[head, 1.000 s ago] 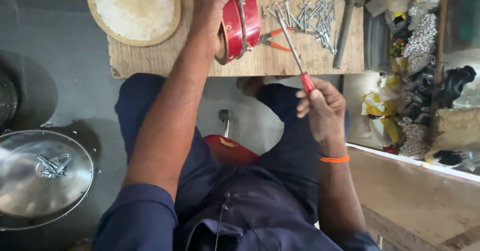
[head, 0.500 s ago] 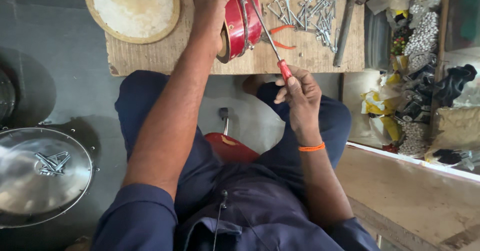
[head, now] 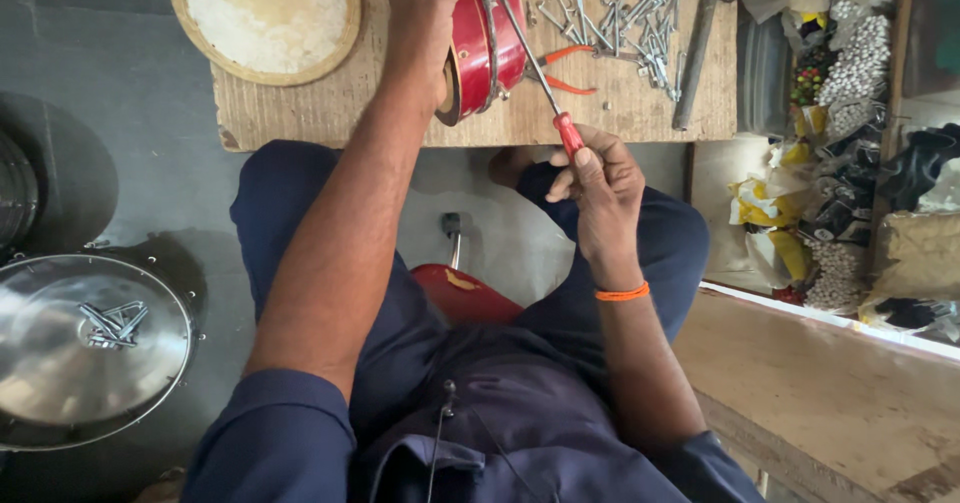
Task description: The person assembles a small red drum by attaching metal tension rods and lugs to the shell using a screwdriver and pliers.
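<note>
My left hand (head: pixel 428 13) grips a small red drum shell (head: pixel 482 38) that stands on its edge on a low wooden board (head: pixel 330 103). My right hand (head: pixel 598 185) holds the red handle of a screwdriver (head: pixel 535 68). The screwdriver's metal shaft slants up and left, and its tip rests on the metal fitting at the top of the red shell. Just right of the shell lie orange-handled pliers (head: pixel 568 71) and a heap of metal hooks and bolts (head: pixel 625 18).
A round drum skin in a wooden ring (head: pixel 265 15) lies on the board's left part, a hammer (head: pixel 700 43) at its right edge. A steel lid with loose hooks (head: pixel 90 343) lies on the floor at left. Bags of small parts (head: pixel 850 113) crowd the right side.
My right hand has carried the screwdriver up and left, from beside the heap of hooks to the red shell, where its tip now rests. My left hand stays on the shell.
</note>
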